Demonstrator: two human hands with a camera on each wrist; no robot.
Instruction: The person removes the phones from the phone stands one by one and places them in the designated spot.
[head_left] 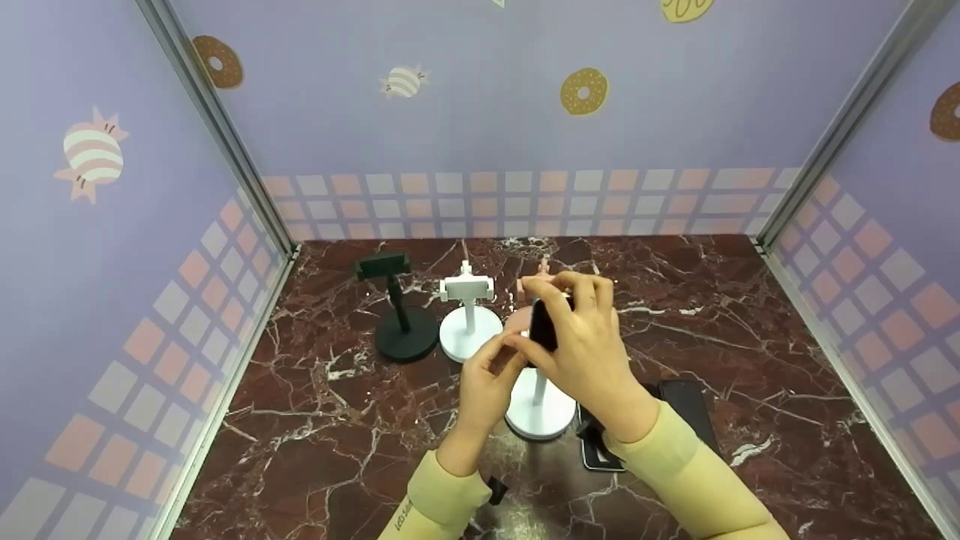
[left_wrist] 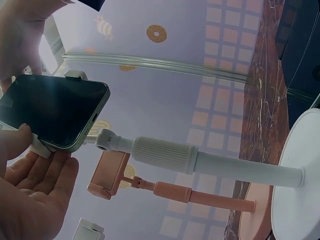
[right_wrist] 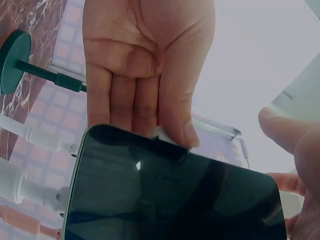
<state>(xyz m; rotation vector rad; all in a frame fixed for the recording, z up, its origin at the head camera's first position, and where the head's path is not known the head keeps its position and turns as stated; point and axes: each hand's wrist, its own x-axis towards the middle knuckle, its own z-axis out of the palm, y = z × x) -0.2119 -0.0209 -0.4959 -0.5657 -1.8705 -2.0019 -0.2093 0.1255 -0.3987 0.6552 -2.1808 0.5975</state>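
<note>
A dark smartphone (head_left: 543, 327) sits in the clamp of a white phone stand (head_left: 540, 409), whose round base stands on the table. In the left wrist view, the phone (left_wrist: 55, 110) lies between the clamp's white ends. My left hand (head_left: 486, 386) pinches the clamp end at one long edge of the phone, thumb outside. My right hand (head_left: 592, 352) curls round the phone from the other side. In the right wrist view, the right thumb stands off the screen, while its fingers reach behind one end of the phone (right_wrist: 175, 195).
Behind stand a black phone stand (head_left: 405, 330), another white phone stand (head_left: 471, 330) and a pink phone stand (left_wrist: 205, 200). A dark phone (head_left: 686, 405) and another phone (head_left: 600, 456) lie partly under the right forearm. Patterned walls enclose the marbled table (head_left: 330, 420).
</note>
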